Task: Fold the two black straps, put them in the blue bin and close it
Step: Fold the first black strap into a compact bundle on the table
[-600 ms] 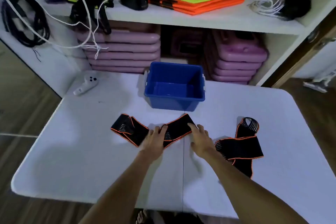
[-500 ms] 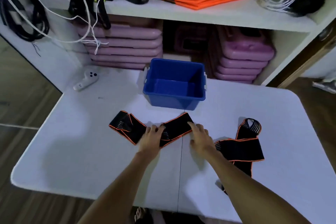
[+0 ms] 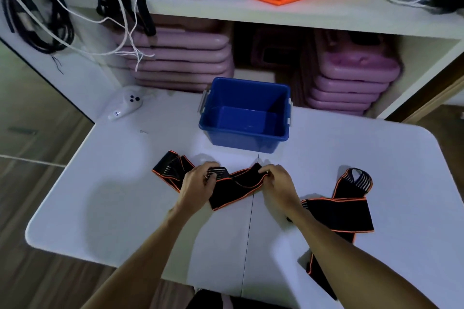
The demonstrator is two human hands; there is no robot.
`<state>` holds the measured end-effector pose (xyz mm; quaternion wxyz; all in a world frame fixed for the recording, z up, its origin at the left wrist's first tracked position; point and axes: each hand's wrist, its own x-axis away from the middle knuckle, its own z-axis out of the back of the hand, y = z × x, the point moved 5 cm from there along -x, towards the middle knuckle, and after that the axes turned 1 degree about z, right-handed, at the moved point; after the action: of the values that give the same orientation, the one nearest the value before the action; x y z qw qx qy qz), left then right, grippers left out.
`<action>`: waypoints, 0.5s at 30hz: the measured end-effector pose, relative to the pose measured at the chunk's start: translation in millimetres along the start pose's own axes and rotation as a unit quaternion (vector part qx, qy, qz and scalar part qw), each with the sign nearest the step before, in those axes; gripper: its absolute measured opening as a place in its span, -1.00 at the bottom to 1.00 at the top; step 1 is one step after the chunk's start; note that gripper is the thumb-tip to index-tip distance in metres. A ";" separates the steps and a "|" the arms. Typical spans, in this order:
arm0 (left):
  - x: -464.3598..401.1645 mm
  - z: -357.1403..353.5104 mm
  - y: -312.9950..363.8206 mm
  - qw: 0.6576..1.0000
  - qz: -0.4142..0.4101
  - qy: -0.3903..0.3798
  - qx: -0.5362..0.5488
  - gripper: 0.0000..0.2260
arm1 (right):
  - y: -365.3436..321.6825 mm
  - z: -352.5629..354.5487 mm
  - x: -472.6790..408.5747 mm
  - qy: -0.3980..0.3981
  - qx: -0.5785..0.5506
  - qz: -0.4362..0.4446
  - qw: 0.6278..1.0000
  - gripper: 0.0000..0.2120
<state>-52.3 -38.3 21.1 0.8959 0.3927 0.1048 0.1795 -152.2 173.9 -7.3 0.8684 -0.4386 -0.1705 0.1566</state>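
A black strap with orange edging [image 3: 233, 192] lies across the middle of the white table [image 3: 125, 195], in front of the open, empty blue bin [image 3: 244, 142]. My left hand [image 3: 198, 184] grips a striped part of this strap near its middle. My right hand [image 3: 278, 184] pinches the strap's right end, lifted and turned leftward. The strap's left end [image 3: 168, 170] rests flat on the table. A second black strap [image 3: 339, 213] lies crumpled to the right, partly under my right forearm. No lid for the bin is in view.
A white controller [image 3: 126, 105] lies at the table's far left corner. Behind the table stands a white shelf [image 3: 276, 11] with stacked pink cases [image 3: 180, 57], orange and yellow folded items, cables and dangling white cords.
Both hands have gone from pressing flat on the strap to gripping it. The right hand has lifted the strap's right end and brought it toward the left hand.
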 end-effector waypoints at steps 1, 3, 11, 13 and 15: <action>-3.7 5.5 -0.4 0.999 0.036 0.004 0.034 -0.77 | -4.0 4.2 0.4 0.017 -0.027 -0.012 0.999 -0.75; -10.6 15.8 -2.5 0.991 0.103 -0.005 0.084 -0.77 | -10.9 11.4 -0.9 0.048 -0.074 -0.038 0.995 -0.83; -0.5 33.9 -33.1 0.875 0.372 -0.106 0.291 -0.77 | -12.3 -12.8 -3.8 -0.052 -0.107 -0.151 0.981 -0.80; 7.7 41.3 -46.3 0.873 0.390 -0.114 0.268 -0.74 | -14.1 -22.3 -2.2 -0.071 -0.083 -0.154 0.982 -0.82; 15.5 46.1 -53.8 0.867 0.387 -0.143 0.280 -0.79 | -16.5 -31.6 -1.9 -0.080 -0.051 -0.153 0.984 -0.83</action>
<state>-10.1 -96.5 11.3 0.6123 0.6575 -0.1387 0.4165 -138.2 141.4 -11.8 0.8419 -0.4371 -0.3128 0.0474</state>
